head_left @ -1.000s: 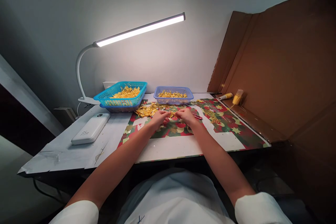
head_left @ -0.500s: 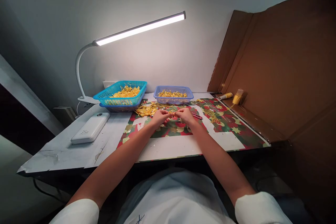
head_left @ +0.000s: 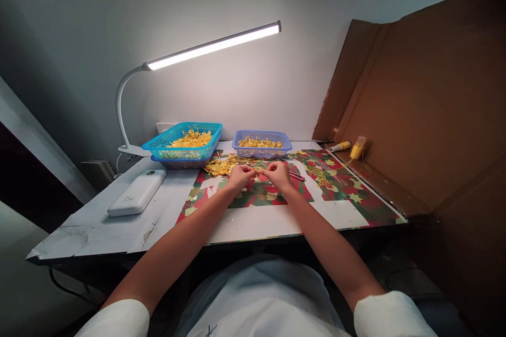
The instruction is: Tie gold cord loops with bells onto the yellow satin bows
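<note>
Over the patterned sheet (head_left: 256, 199), my left hand (head_left: 241, 176) and my right hand (head_left: 278, 175) face each other, fingers pinched, fingertips almost meeting. Between them shows a tiny golden piece (head_left: 259, 171), too small to name. Just behind my left hand lies a heap of yellow-gold leaf-like pieces (head_left: 219, 166), with thin golden stems beside it. A pink-handled tool (head_left: 296, 176), partly hidden, rests right of my right hand. Farther right sits a tangle of thin gold chain or cord (head_left: 321, 176).
A turquoise basket (head_left: 158, 146) of golden leaves stands on another basket at back left; a purple basket (head_left: 261, 151) of golden pieces stands at back centre. A white power bank (head_left: 136, 193) lies left, under a lamp (head_left: 213, 46). Yellow thread spools (head_left: 358, 148) sit right, beside cardboard (head_left: 427, 89).
My hands stay pinched in nearly the same place, with slightly more of a gap between the fingertips. The whole view has shifted a little; the objects on the table have not moved.
</note>
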A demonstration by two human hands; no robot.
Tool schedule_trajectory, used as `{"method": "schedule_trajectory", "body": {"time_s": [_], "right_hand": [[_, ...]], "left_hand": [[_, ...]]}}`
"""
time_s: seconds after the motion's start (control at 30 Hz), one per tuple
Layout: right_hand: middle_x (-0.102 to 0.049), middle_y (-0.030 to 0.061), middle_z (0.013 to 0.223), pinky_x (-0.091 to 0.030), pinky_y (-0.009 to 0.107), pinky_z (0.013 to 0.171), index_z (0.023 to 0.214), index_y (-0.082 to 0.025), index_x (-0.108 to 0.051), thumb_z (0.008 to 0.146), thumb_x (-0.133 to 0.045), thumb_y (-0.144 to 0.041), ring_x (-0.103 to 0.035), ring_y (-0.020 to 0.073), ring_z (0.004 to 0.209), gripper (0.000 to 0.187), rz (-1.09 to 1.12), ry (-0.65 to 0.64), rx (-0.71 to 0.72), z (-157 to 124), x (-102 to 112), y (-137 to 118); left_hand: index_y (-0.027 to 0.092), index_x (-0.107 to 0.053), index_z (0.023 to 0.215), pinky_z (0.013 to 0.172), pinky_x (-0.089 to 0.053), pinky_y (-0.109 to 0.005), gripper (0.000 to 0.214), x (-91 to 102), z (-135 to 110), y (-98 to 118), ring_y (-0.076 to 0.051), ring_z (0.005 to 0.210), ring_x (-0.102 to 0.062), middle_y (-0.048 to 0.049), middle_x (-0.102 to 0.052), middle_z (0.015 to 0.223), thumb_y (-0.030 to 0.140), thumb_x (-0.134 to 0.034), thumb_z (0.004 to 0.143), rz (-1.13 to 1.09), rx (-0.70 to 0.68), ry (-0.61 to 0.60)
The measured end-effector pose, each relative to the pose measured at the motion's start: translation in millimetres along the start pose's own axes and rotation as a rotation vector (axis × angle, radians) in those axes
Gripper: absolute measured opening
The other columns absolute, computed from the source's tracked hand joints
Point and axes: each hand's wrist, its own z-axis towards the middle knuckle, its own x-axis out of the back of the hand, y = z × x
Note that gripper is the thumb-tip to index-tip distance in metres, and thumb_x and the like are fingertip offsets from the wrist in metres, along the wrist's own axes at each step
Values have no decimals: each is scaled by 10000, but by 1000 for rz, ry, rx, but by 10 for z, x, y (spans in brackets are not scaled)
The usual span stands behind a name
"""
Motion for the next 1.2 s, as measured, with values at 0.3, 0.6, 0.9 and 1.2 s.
{"method": "schedule_trajectory", "body": {"time_s": [0.3,0.6,0.9,1.2], "right_hand": [[-609,60,956,-379,237,585,927,-186,-723,815,-517,-230,-567,141,749,239,-258,-14,217,-136,-47,-19],[-567,29,623,-246,245,489,516,-157,-616,808,-479,-331,-444,106,541,367,-433,-161,22,-50,-17,-25],[-396,-45,412,-252,225,460,434,-164,-532,675,-543,-299,-360,87,454,277,15,-292,-6,14,-42,70],[-620,24,728,-430,245,638,660,-161,-622,681,-567,-360,-552,139,691,207,386,-208,-41,-15,25,-30]], "left_hand": [[142,-539,509,384,-300,-172,208,10,-19,-4,-61,383,-431,45,-509,432,239,-703,593,114,-155,33],[139,-547,506,386,-282,-174,200,59,-80,60,-71,377,-447,38,-506,412,254,-676,607,204,-149,-136],[151,-512,466,389,-278,-181,260,86,-85,53,-76,390,-446,30,-501,408,294,-686,596,220,-162,-209],[141,-574,503,398,-319,-185,212,111,-80,110,-81,398,-466,21,-545,427,271,-726,574,177,-99,-191]]}}
